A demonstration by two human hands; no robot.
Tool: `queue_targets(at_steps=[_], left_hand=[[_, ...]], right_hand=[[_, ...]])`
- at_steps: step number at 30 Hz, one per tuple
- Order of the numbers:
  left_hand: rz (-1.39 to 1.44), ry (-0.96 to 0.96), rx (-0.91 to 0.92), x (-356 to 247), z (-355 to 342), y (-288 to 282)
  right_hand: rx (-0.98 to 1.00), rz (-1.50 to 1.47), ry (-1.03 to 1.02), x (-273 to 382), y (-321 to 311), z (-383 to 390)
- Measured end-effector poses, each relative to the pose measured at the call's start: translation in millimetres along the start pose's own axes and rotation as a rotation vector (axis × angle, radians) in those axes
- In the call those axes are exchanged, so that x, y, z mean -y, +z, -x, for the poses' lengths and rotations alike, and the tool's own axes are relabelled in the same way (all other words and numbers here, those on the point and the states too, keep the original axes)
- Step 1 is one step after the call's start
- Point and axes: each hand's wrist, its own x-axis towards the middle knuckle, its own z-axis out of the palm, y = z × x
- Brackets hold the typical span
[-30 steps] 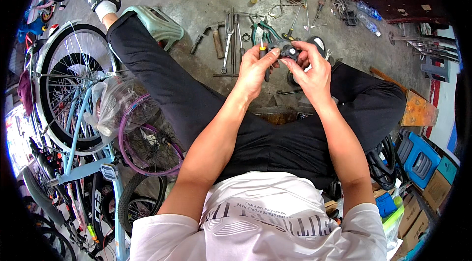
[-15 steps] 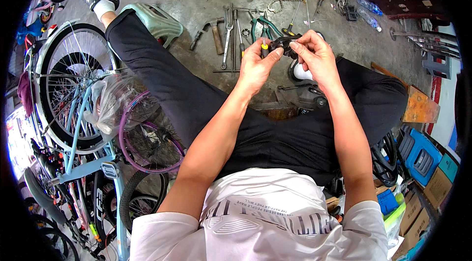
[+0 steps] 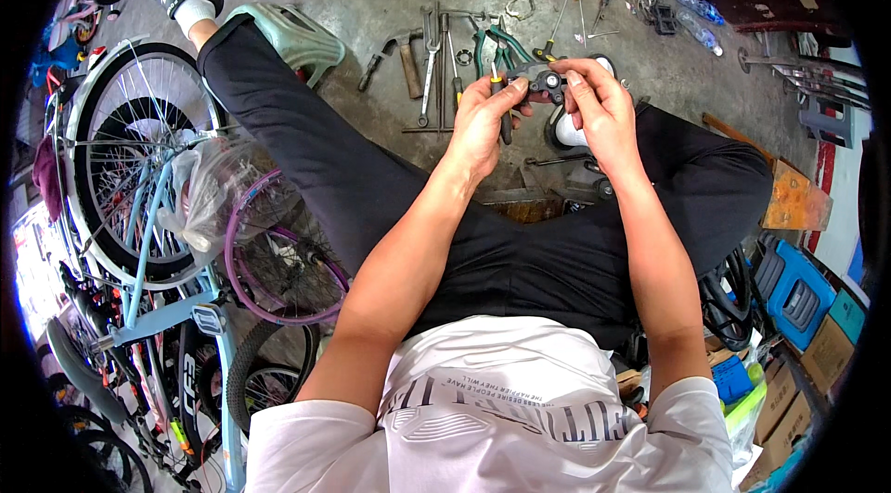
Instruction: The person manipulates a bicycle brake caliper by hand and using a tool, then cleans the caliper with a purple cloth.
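Fingers: left hand pinching a black part, screwdriver tucked in too; right hand nearly closed at its right end, grip unclear.
Black part: up between 2 hands, above concrete.
Floor: grey, scuffed, hand tools spread ahead.
Edges: bicycle wheel left, blue case right.
Room: bare patch between green stool and tools.

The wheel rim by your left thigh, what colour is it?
The wheel rim is purple, clearest in the head view.

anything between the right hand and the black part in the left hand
Nothing visible: the right hand is at the right end of the black part; the yellow-banded tool in the left hand is at its left end.
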Motion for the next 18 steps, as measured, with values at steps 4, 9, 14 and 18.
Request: queue_targets(at_steps=[4, 9, 14, 18], left_hand=[[0.043, -0.037, -0.015, -0.2, -2.0, -1.4], [0.095, -0.020, -0.010, -0.7, -3.2, -5.6], [0.062, 0.022, 0.041, 3.4, -5.0, -8.1], [0.087, 0.028, 0.063, 3.4, -4.3, -7.0]], right_hand=[[-0.088, 0.020, -0.087, -6.2, -0.9, 0.6], [-0.051, 0.241, -0.223, -6.3, -3.5, 1.5], [0.000, -0.018, -0.106, -20.3, 0.1, -2.0], [-0.014, -0.150, -0.044, -12.1, 6.9, -0.3]])
